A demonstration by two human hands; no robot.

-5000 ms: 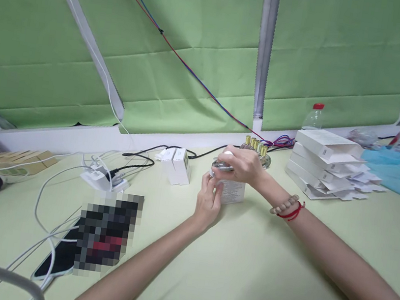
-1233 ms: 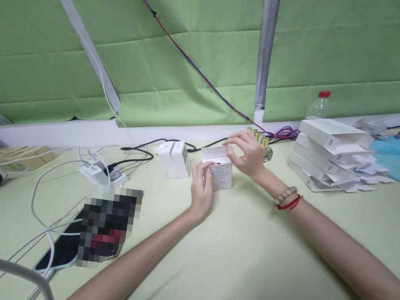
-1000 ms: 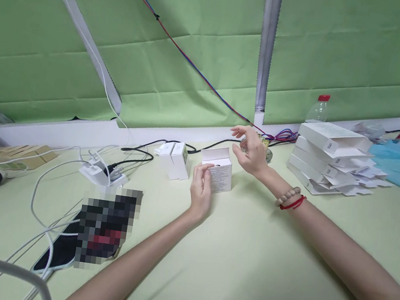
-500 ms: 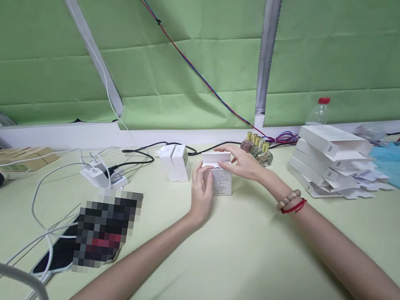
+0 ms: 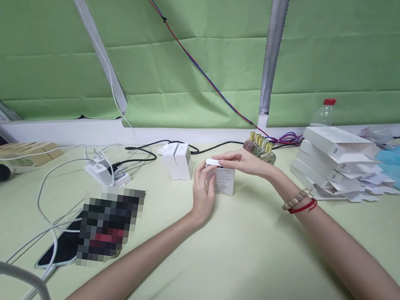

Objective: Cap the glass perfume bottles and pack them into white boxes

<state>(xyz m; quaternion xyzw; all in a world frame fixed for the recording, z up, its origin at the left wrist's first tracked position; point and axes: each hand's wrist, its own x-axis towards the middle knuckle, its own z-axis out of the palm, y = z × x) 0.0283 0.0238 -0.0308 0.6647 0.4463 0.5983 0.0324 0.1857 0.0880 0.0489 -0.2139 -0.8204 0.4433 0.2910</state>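
Observation:
A small white carton (image 5: 225, 181) with printed text on its side stands upright on the table in front of me. My left hand (image 5: 203, 192) is closed around its left side, thumb towards me. Over its top lies my right hand (image 5: 245, 162), fingers on the lid flap (image 5: 214, 162), which is folded down. Two closed white cartons (image 5: 182, 165) stand just to the left. Behind my right wrist are several small glass bottles with gold caps (image 5: 258, 148).
At right is a stack of flattened-looking white cartons (image 5: 332, 161), with a red-capped clear bottle (image 5: 323, 113) behind it. A power strip (image 5: 98, 171), white cables and a dark phone-like device (image 5: 60, 247), partly pixelated, lie at left. Brown boxes (image 5: 30, 152) sit farther left.
The carton's lid flap stood raised before and is now folded down under my right fingers. My left hand keeps its hold. The view has shifted slightly.

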